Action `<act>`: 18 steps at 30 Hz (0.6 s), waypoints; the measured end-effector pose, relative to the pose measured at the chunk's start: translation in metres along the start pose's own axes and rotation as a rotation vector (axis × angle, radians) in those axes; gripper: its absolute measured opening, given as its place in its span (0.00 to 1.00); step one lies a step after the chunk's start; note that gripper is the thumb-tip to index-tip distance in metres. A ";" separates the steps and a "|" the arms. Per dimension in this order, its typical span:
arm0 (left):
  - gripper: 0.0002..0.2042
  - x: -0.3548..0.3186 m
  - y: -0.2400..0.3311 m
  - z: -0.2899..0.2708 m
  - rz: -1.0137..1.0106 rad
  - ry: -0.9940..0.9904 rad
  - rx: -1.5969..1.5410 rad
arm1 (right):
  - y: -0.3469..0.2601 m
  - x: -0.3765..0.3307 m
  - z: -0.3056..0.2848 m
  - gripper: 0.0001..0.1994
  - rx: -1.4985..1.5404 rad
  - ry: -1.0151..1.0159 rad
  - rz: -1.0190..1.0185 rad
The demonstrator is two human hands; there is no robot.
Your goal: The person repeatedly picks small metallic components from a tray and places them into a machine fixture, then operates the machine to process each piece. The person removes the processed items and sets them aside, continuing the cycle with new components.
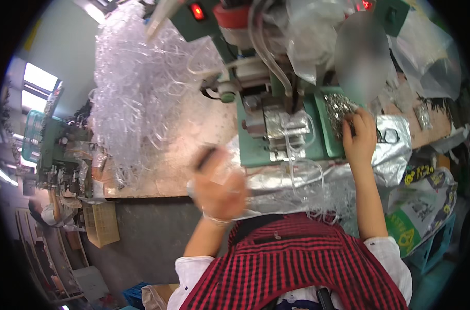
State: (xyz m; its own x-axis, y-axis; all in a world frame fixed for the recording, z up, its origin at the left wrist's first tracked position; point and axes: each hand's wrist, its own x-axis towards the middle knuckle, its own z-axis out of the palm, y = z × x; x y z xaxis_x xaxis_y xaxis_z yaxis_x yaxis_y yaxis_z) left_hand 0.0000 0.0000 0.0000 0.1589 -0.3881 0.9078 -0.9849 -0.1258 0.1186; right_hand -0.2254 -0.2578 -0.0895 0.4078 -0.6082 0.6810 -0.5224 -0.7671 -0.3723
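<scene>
We seem to be picking small metal parts [335, 106] from the green tray [331, 142] on the bench machine [251, 149]; the next move calls for a sure pinch. Our right hand [360, 137] reaches forward, fingers bent into the pile; our left hand [222, 186] is blurred. We cannot tell either grip.

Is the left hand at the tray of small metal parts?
No, the right hand is at the tray; the left hand is well away from it.
</scene>
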 end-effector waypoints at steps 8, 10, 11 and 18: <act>0.09 0.045 -0.153 0.103 -0.016 -0.340 0.331 | -0.010 0.016 -0.004 0.05 0.249 0.076 0.134; 0.13 0.026 -0.213 0.133 0.073 -0.495 0.470 | -0.017 0.017 -0.002 0.05 0.448 -0.038 0.365; 0.14 0.012 -0.232 0.143 -0.014 -0.620 0.540 | -0.018 0.016 -0.003 0.06 0.543 -0.095 0.483; 0.17 -0.010 -0.234 0.141 -0.001 -0.899 0.621 | 0.012 -0.022 -0.037 0.06 0.491 -0.014 0.453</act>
State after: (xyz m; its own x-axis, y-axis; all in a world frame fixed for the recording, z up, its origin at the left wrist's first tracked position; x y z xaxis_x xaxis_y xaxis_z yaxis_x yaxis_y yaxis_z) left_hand 0.2386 -0.0952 -0.0932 0.3999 -0.8811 0.2525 -0.8190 -0.4672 -0.3332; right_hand -0.2685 -0.2459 -0.0852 0.2394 -0.8922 0.3829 -0.2437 -0.4370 -0.8658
